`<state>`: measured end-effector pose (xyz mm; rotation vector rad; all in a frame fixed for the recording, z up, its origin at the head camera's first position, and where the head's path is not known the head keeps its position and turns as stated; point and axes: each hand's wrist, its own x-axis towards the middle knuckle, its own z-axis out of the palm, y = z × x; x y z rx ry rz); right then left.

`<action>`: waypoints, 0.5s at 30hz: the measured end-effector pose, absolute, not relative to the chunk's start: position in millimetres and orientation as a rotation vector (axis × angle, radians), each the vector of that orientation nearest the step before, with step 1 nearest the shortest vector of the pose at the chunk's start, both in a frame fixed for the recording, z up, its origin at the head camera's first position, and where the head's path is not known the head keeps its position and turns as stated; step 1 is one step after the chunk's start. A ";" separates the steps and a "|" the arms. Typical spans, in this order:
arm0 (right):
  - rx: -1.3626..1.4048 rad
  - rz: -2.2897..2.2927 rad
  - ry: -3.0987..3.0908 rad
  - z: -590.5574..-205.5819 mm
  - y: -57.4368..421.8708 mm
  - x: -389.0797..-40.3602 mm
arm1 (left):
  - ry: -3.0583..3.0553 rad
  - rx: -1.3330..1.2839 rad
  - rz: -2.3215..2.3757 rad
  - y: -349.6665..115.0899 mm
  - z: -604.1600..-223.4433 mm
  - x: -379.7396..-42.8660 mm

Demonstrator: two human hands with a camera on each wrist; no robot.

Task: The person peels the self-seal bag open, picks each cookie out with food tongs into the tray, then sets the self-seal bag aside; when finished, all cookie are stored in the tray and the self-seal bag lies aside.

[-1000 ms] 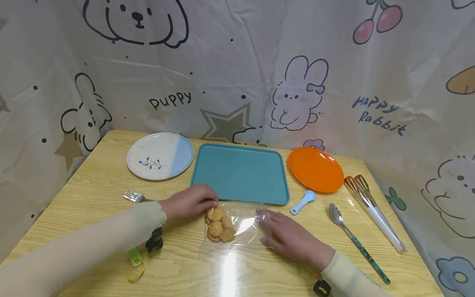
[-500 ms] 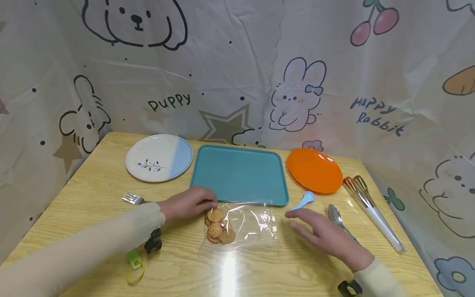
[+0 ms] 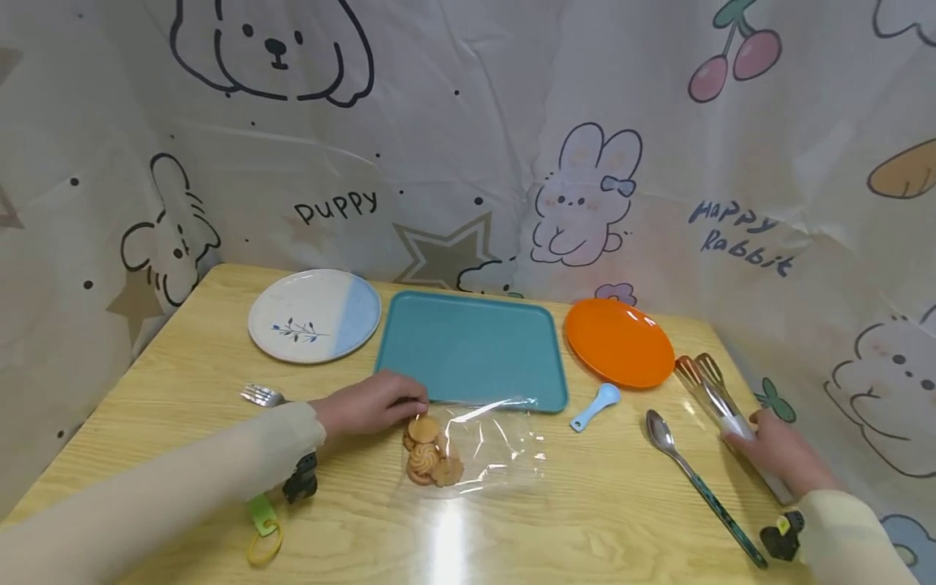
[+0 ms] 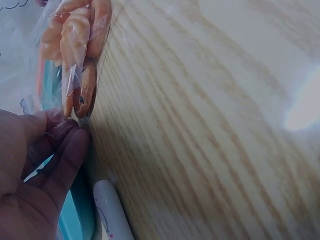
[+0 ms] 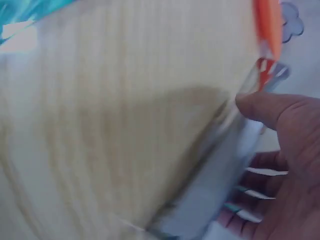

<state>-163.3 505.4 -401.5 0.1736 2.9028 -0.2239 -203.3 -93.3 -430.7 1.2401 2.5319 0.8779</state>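
At the table's middle lies a clear plastic bag [image 3: 504, 447] with several round cookies [image 3: 424, 461] in its left end. My left hand [image 3: 373, 404] pinches the upper left corner of this bag; in the left wrist view, thumb and fingertips meet on the crinkled plastic beside the cookies [image 4: 75, 45]. Over at the right edge of the table, my right hand [image 3: 786, 459] grips the metal tongs [image 3: 720, 400] around their pale handle. The right wrist view has the thumb on one side of the tongs [image 5: 200, 185] and the fingers on the other.
A teal tray [image 3: 471, 349] lies behind the bag, between a white-and-blue plate [image 3: 314, 317] and an orange plate [image 3: 617, 341]. Nearby are a light blue spoon [image 3: 595, 406], a long green-handled spoon [image 3: 698, 483], a fork [image 3: 262, 396] and a green tag [image 3: 262, 516].
My right hand has left the bag's right end, moved right past the spoons and taken hold of the tongs. My left hand has stayed at the bag's corner.
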 end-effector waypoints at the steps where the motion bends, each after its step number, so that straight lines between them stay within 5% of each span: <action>1: 0.168 -0.242 2.900 -405.9 510.3 -162.5 | 2.528 1.234 0.885 -92.8 -431.5 -202.4; 8: 0.111 -0.338 2.990 -415.3 518.4 -158.4 | 2.535 1.197 0.908 -92.0 -432.0 -199.8; 15: 0.122 -0.323 3.172 -380.7 505.2 -141.5 | 2.528 1.209 0.904 -91.8 -431.6 -200.4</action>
